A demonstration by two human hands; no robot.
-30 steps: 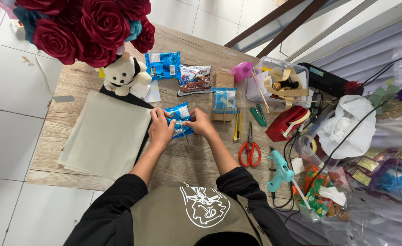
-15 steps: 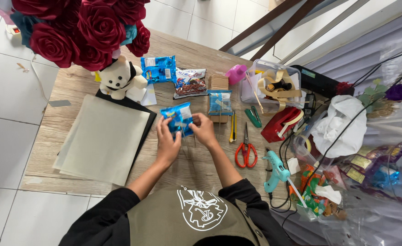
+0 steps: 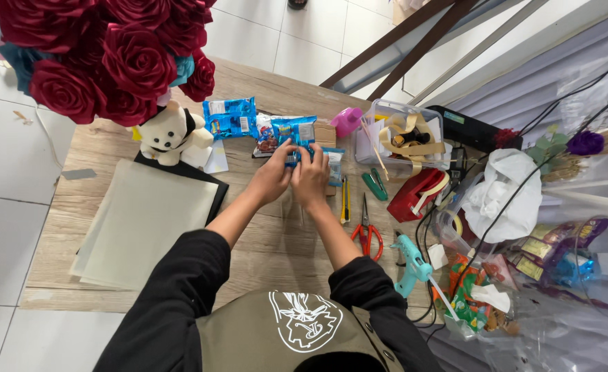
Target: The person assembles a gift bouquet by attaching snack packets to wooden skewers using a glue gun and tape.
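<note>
Pale wooden plank table (image 3: 269, 241) on a white tiled floor (image 3: 8, 172), dark diagonal railing bars (image 3: 400, 52) beyond, grey corrugated panel (image 3: 524, 83) at right, even daylight throughout.

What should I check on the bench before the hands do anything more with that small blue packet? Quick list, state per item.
1. Both hands on the packet: ok. Left hand and right hand meet on the small blue packet.
2. Packet open or sealed: cannot tell, the fingers cover most of it.
3. Packet lifted or resting on the wooden table: cannot tell from this view.
4. Sharp tools clear of the hands: ok. The red-handled scissors and yellow utility knife lie apart, beside the right forearm.
5. Blue glue gun away from the hands: ok; whether it is hot, cannot tell.
</note>
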